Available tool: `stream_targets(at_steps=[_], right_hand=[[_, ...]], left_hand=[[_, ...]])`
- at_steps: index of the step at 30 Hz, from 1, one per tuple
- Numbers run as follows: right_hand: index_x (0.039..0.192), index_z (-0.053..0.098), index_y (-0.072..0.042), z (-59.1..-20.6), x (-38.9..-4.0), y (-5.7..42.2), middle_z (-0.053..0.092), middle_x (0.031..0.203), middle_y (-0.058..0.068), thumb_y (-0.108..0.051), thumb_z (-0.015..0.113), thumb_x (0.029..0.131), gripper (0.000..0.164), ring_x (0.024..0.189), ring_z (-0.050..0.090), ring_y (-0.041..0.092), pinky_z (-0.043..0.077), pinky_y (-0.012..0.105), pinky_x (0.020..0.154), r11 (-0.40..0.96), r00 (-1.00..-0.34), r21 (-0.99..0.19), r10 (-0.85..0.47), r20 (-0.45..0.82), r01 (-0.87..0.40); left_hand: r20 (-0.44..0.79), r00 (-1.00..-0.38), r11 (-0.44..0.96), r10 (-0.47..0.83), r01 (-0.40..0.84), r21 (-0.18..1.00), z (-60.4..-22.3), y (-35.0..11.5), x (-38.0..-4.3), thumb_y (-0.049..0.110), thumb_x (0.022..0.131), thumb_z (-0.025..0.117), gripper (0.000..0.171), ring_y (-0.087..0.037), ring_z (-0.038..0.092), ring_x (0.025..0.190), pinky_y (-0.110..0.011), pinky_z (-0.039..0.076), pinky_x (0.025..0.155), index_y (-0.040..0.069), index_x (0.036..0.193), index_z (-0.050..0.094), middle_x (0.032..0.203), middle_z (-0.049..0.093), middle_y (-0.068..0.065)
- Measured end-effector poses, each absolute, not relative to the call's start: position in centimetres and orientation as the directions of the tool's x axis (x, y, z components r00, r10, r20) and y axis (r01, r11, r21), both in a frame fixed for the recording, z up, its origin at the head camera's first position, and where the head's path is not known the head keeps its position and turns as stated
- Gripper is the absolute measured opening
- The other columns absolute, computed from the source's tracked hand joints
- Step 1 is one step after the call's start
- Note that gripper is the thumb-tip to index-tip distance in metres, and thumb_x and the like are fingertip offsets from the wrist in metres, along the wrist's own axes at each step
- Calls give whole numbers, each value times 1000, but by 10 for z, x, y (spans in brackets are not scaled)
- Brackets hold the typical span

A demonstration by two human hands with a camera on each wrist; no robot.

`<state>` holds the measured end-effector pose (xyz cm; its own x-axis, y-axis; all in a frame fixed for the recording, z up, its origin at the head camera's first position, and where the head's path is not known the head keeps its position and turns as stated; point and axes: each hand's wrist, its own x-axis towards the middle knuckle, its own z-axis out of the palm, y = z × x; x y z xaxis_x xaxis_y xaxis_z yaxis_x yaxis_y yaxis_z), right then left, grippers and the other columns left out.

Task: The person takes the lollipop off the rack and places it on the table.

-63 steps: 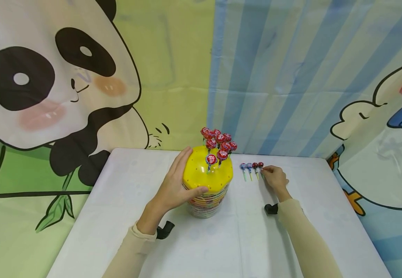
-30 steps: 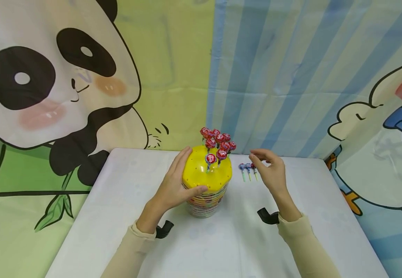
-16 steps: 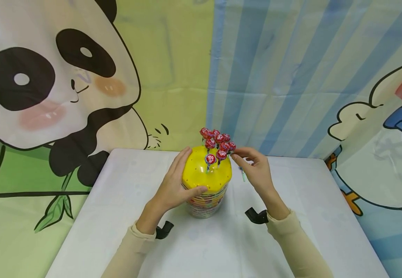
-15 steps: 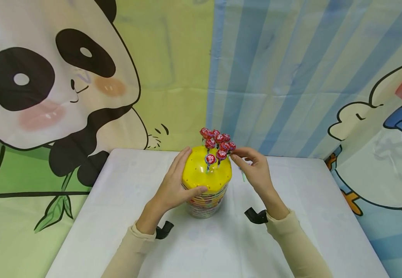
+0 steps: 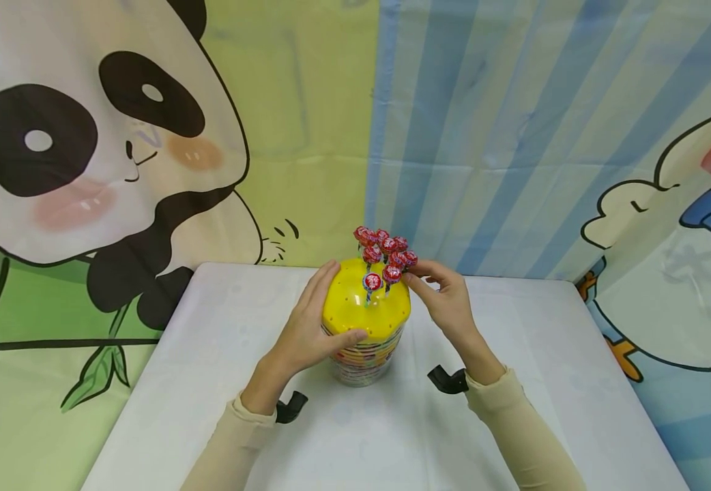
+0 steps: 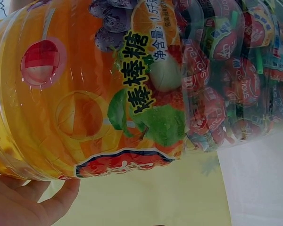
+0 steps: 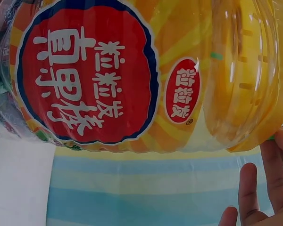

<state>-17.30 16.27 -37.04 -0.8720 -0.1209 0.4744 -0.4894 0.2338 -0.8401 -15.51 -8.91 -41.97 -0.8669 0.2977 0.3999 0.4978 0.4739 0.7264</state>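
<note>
A clear plastic candy jar [image 5: 364,361] stands upright on the white table, capped by a yellow lid [image 5: 352,314] with small holes. Several red-wrapped lollipops [image 5: 372,281] stick up from the lid's back and right side. My left hand [image 5: 306,334] grips the lid from the left, thumb across its front. In the left wrist view its fingers [image 6: 63,202] lie along the jar's upper end. At the lid's right edge, my right hand [image 5: 447,303] pinches a lollipop; its green stick [image 7: 271,138] shows by the fingertips in the right wrist view, and its head is mostly hidden.
The white table [image 5: 552,354] meets a printed curtain [image 5: 454,136] at its back edge. Wrapped lollipops [image 6: 207,113] fill the lower jar behind its fruit-printed label. A black camera mount [image 5: 447,380] juts from the right wrist, another [image 5: 292,408] from the left.
My right hand took a lollipop from the row on the table and moved left to the lid's right edge, now covering that row. The left hand stayed on the lid.
</note>
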Motion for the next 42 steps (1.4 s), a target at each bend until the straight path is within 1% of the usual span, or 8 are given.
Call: stream_targets(at_steps=[6,15,18,25,32,37,39,42], right_hand=[[108,73,5,-371,-174,163,71,108,18,2,67,93,16,100,60,11,39,52,88,227,-865,-835,-124,486,-501],[107,74,5,-369,-172,161,72,106,18,3,68,92,16,99,61,12,39,41,86,241,-858,-825,-96,504,-512],[105,74,6,-365,-171,161,73,103,15,3,70,91,15,98,61,13,41,41,85,243,-846,-814,-60,530,-528],[103,73,9,-355,-172,166,72,100,18,6,71,89,15,91,62,12,44,34,83,222,-820,-804,30,571,-552],[107,72,8,-365,-174,186,70,105,24,3,72,90,18,92,60,10,44,34,82,272,-859,-836,58,509,-477],[112,71,7,-380,-176,208,69,108,23,-2,72,92,23,88,60,10,49,25,73,329,-899,-862,76,431,-386],[115,70,7,-389,-179,220,70,106,20,-5,71,93,25,86,61,9,50,23,69,342,-919,-878,85,384,-335],[118,70,4,-412,-191,243,71,103,12,-12,72,94,29,88,62,8,50,23,69,348,-948,-908,124,292,-234]], left_hand=[[404,-865,473,299,502,724,-419,-89,-155,64,78,75,107,-25,29,145,-56,40,105,28,161,18,164,14,8],[415,-860,477,298,510,715,-420,-89,-155,64,77,75,108,-24,29,145,-56,40,105,29,161,18,164,15,8],[415,-859,480,300,512,713,-420,-90,-155,64,77,75,108,-25,29,144,-55,40,105,29,161,17,164,14,8],[415,-860,477,297,510,716,-420,-89,-156,63,78,75,106,-25,31,144,-54,42,104,32,161,17,164,15,8],[427,-852,467,303,523,713,-421,-90,-157,61,77,76,107,-24,31,143,-54,41,105,28,161,18,164,16,7],[430,-849,461,306,527,714,-421,-89,-157,61,77,77,108,-23,30,144,-55,39,106,24,161,19,164,17,4],[429,-850,461,306,527,715,-420,-89,-157,61,77,77,108,-22,29,144,-55,39,107,25,161,19,164,17,5],[428,-850,461,305,526,715,-420,-89,-157,61,78,76,107,-22,30,144,-55,39,106,28,161,18,164,16,6]])
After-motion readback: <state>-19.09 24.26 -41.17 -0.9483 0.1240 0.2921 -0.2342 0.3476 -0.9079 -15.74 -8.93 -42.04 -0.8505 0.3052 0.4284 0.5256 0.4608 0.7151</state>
